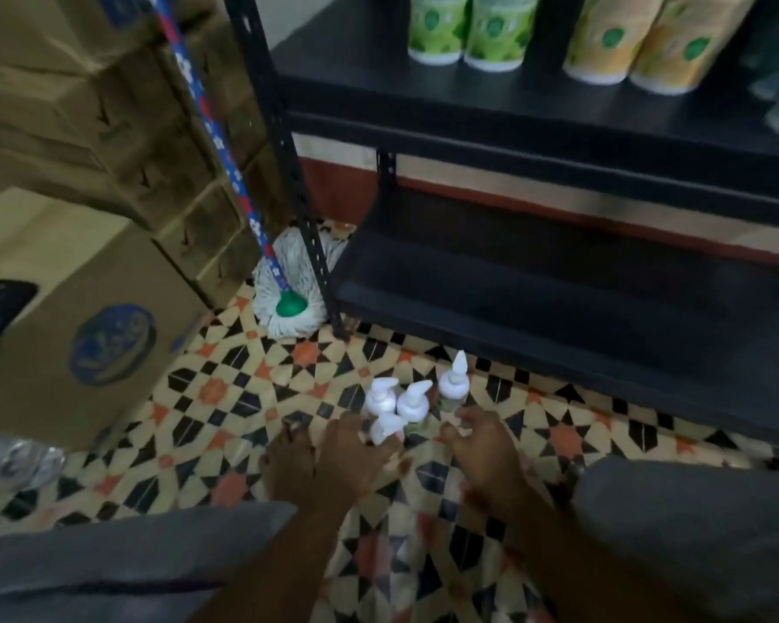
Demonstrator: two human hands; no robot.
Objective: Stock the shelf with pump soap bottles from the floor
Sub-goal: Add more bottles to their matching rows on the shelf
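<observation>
Several clear pump soap bottles with white pump heads (408,400) stand close together on the patterned tile floor, just in front of the black bottom shelf (558,308). My left hand (356,447) reaches in from below, and its fingers curl round the body of the nearest bottle (387,425). To the right, my right hand (480,442) has its fingers spread and bent towards the rightmost bottle (454,383), with a small gap between them. The motion blur hides finer detail.
A bare foot (289,460) rests left of my left hand. A mop (284,294) leans by the black shelf post (289,173). Cardboard boxes (86,281) stack at the left. Green and yellow containers (468,29) stand on the upper shelf. My grey-clad knees fill the lower corners.
</observation>
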